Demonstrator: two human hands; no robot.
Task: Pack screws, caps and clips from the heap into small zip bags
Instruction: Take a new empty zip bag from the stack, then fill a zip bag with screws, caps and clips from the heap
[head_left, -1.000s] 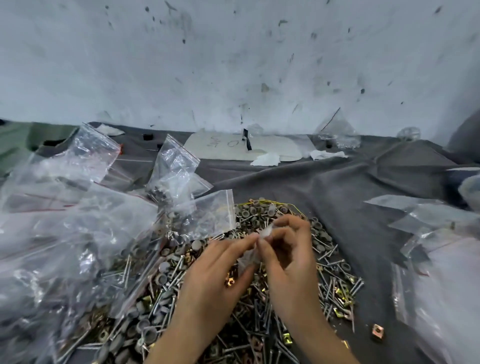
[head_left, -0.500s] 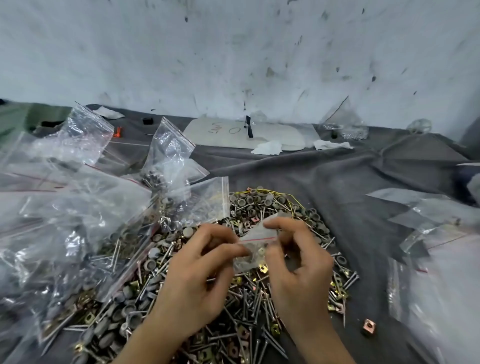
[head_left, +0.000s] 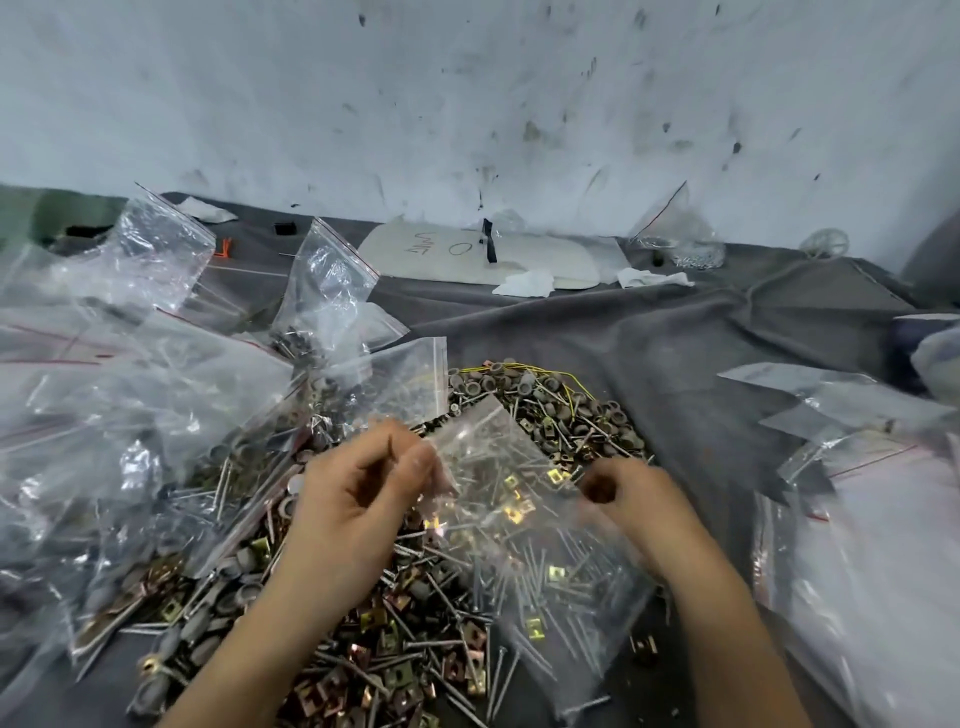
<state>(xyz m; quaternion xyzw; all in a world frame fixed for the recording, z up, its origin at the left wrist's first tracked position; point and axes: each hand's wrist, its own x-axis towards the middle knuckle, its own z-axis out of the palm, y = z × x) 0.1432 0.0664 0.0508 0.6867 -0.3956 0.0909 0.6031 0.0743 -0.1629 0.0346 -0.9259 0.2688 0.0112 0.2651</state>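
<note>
While both hands are low over the heap (head_left: 426, 613), I log this from my remote station.

Left hand (head_left: 358, 499): thumb and forefinger are curled together, pinching the left edge of a clear zip bag (head_left: 514, 467). The other fingers fold loosely toward the palm.

Right hand (head_left: 641, 501): blurred, with the fingers curled in tight, gripping the bag's right side.

The bag is stretched between the two hands just above the heap, one corner pointing away from me. Screws and clips show through the film. I cannot tell whether any lie inside it or only beneath.

The heap sits on a wrinkled grey cloth (head_left: 701, 364). It holds long screws (head_left: 496, 675), grey caps (head_left: 498, 382) along the far edge, and brass-coloured clips (head_left: 395, 675) nearer me. A loose clip (head_left: 644, 647) lies just right of the heap.

Filled bags (head_left: 130, 426) are piled on the left, overlapping the heap's edge. An upright bag (head_left: 322, 291) stands behind them. Flat empty bags (head_left: 872, 545) lie to the right.

A pale card (head_left: 467, 254) with handwriting rests near the stained wall (head_left: 467, 104).
</note>
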